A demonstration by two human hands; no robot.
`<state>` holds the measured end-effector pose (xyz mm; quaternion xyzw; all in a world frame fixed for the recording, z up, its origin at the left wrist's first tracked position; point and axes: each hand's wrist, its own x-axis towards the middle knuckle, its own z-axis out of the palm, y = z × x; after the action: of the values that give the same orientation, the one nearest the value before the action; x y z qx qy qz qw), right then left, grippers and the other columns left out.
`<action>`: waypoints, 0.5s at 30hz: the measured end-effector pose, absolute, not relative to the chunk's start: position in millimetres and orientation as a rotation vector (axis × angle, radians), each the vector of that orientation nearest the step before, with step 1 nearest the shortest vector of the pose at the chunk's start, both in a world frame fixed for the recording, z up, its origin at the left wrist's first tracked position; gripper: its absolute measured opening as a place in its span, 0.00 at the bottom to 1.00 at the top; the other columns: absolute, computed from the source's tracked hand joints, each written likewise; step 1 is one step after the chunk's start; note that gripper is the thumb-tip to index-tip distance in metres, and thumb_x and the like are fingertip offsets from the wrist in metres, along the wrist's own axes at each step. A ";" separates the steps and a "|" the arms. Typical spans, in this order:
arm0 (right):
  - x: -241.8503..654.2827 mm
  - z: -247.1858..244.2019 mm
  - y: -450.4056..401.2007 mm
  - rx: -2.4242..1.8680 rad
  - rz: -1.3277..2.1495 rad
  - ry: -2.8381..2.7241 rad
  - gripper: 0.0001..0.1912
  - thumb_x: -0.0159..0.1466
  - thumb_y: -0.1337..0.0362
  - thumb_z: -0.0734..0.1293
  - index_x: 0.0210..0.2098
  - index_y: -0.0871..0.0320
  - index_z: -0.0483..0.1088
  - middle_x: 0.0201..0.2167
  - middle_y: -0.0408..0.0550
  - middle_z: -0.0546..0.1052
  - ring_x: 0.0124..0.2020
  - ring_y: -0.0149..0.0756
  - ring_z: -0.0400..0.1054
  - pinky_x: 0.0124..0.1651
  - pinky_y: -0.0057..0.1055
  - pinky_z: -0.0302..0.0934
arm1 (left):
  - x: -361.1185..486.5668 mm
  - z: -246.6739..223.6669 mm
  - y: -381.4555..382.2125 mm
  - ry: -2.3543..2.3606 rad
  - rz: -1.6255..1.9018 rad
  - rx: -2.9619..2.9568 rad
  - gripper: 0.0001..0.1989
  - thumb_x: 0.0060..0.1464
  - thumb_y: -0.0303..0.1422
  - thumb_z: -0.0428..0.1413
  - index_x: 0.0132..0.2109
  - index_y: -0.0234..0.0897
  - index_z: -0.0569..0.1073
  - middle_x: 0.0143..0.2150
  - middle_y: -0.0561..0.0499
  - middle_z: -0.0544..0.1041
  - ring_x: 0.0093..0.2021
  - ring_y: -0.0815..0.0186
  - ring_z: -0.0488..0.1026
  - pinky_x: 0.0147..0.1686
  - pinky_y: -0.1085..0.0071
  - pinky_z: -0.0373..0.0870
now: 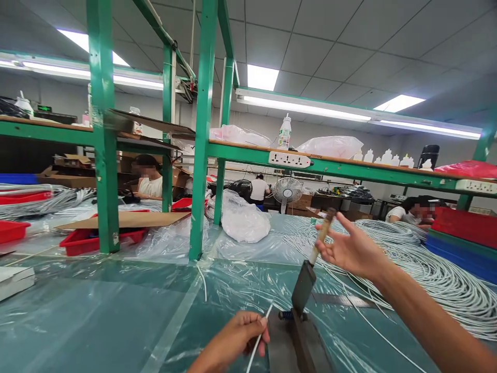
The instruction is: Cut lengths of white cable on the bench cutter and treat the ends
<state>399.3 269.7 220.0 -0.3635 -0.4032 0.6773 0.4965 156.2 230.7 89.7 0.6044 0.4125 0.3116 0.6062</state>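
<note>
right hand grip: the right hand [351, 251] is half open, fingers spread, with the wooden handle [321, 235] of the lever cutter resting loosely against the thumb side; not a firm clench.
left hand grip: the left hand [238, 336] is pinched closed on a short white cable [259, 334], fingertips close to the cut end.
cutter: the blade arm [303, 286] stands raised and tilted; its base [301, 339] sits at the near edge of the table [97, 316].
cable position: the cable end lies just left of the blade hinge, apart from the blade.
technique, judged: a clean cut would call for the cable square under the blade, fingers well back, and the handle fully gripped before pressing.
containers: a red tray [83, 241] under cardboard by the green post [103, 155]; contents hidden. red and blue bins [464, 233] at the right edge; contents not visible.
loose stock: coiled white cable [427, 264] lies along the right side; a clear bag [243, 220] of white material sits toward the far edge.
</note>
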 end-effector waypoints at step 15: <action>332.2 171.3 360.2 -1.299 0.951 -1.284 0.28 0.56 0.66 0.63 0.54 0.54 0.52 0.27 0.42 0.72 0.25 0.29 0.64 0.29 0.24 0.55 | 102.2 110.1 210.6 0.840 0.914 1.145 0.24 0.38 0.54 0.55 0.28 0.35 0.63 0.19 0.52 0.69 0.13 0.76 0.56 0.12 0.79 0.52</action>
<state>332.2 360.2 171.3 -0.5407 -0.5345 0.3959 0.5150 102.2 210.6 110.1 0.5067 0.3721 0.4045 0.6642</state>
